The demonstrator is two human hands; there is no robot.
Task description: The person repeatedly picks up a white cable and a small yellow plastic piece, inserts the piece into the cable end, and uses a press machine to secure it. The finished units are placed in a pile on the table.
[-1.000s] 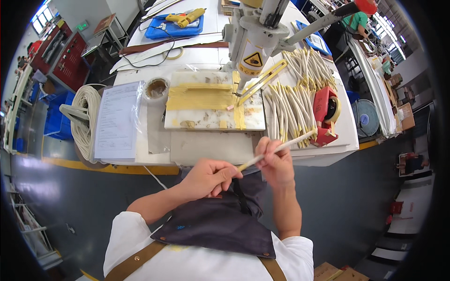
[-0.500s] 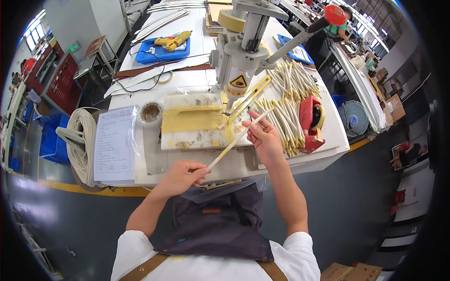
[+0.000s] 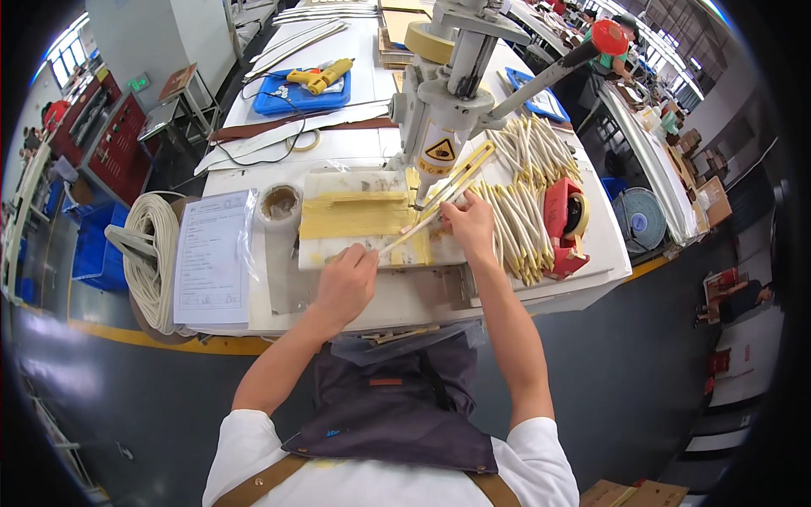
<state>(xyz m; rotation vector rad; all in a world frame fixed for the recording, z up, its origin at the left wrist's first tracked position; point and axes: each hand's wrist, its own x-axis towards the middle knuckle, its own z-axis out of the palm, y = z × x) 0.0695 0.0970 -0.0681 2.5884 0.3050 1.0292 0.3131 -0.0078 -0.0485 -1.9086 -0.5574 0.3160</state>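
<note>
My left hand (image 3: 348,277) pinches the near end of a slim white cord piece (image 3: 394,246), and my right hand (image 3: 470,225) grips its far part. The piece slants over a white board (image 3: 321,255) partly covered with yellow tape. Above the board stands a grey hand press (image 3: 439,118) with a red-knobbed lever (image 3: 549,80); its tip is just past the cord piece. A narrow yellow-edged guide (image 3: 465,173) slants beside the tip, close to my right fingers. Right of that hand lie piles of white cord pieces (image 3: 515,224) with yellow ends.
A red tape dispenser (image 3: 557,215) stands right of the piles. At left are a tape roll (image 3: 280,204), a printed sheet (image 3: 211,262) and a cord coil (image 3: 152,262). Farther back, a blue tray (image 3: 274,101) holds a yellow glue gun (image 3: 321,76). Another person (image 3: 612,51) is at back right.
Both hands have moved forward with the cord piece, from over the table's front edge to the taped board under the press. The piece now lies lower, alongside the guide.
</note>
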